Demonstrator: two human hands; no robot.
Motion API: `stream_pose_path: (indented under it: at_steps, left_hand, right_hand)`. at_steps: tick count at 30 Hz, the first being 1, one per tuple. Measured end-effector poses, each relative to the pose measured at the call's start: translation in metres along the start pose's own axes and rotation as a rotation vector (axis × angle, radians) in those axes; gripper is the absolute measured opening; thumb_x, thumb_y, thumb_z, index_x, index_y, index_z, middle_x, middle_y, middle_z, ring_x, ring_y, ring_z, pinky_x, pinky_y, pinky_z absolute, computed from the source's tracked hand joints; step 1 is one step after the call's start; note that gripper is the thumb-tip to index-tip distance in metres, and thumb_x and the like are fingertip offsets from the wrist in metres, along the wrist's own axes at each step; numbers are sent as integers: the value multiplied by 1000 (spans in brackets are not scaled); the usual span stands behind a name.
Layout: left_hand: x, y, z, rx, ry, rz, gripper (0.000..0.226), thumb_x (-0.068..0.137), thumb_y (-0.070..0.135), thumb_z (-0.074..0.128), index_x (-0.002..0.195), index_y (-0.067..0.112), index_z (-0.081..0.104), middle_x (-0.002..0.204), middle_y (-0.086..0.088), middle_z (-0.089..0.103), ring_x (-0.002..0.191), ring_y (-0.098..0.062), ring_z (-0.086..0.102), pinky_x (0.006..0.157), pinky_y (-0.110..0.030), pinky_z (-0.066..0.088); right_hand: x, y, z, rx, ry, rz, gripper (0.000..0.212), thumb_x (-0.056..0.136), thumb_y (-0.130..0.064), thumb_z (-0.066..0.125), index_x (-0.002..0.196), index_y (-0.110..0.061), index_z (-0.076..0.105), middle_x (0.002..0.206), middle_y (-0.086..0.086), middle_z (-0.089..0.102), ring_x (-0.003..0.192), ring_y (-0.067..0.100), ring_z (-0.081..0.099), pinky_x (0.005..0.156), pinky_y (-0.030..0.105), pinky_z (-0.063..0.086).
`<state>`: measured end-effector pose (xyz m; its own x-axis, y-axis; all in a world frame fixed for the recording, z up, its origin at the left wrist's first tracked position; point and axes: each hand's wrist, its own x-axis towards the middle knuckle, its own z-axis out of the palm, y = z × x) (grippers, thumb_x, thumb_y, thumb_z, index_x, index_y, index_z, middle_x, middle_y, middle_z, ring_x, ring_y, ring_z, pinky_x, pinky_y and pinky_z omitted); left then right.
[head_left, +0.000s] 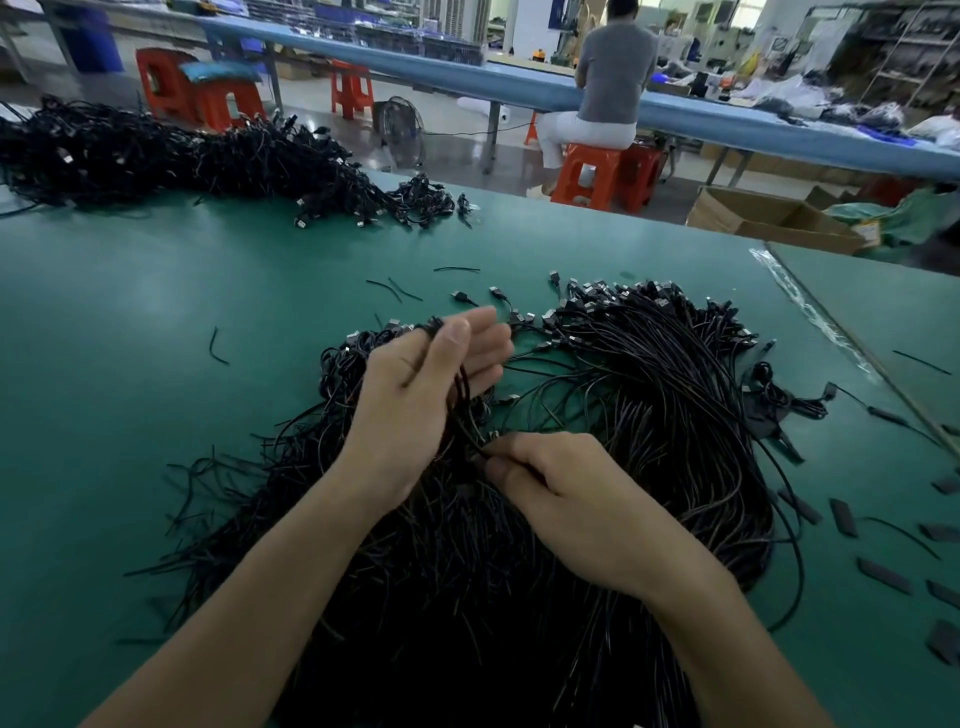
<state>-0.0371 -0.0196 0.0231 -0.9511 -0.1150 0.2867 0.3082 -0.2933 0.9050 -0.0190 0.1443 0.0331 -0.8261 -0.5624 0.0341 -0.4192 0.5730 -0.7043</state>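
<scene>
the small cable bunch (461, 400), lifted just above the pile (649, 395), is clamped under the thumb of the left hand (426, 400) and seemingly pinched lower down by the curled fingers of the right hand (566, 493), so it should be pulled straight with its plugs (434, 326) kept level.

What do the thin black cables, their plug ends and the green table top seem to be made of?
Thin black cables: flexible plastic or rubber sheath, probably; matt with faint sheen, bending freely. Plug ends: silvery metal tips, glinting, on black moulded bodies. Green table top: smooth mat, perhaps rubber or vinyl; soft reflections.
</scene>
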Motion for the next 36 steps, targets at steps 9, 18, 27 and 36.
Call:
stream_pose_path:
  at_steps: [9,18,27,36]
  left_hand:
    - [-18,6,2,563,-406,-300,61,106,41,36,55,20,62,43,2,54,36,-10,48,43,-19,40]
    - [-18,22,-8,64,-625,-525,59,100,54,38,49,25,46,41,7,37,33,-9,34,37,-16,29]
    - [-19,15,1,374,-377,-450,59,104,37,42,49,19,43,56,-3,46,53,-14,48,57,-24,43]
    - [-22,13,7,29,-389,-693,66,100,57,27,77,17,75,67,-12,67,48,-21,63,38,-22,46]
  right_hand:
    - [-4,-5,-28,95,147,-142,11,87,-21,74,76,-21,75,72,-9,72,65,6,64,63,22,49]
    - [-3,2,-29,470,142,-179,11,83,-29,76,83,-21,68,92,14,69,90,41,65,80,56,54]
    - [-2,-2,-21,132,156,-113,17,96,-19,62,86,-31,54,81,-11,61,69,4,55,63,21,47]
    - [6,-13,-7,131,375,-198,19,92,-16,66,85,-29,54,83,-14,64,68,5,63,60,13,44]
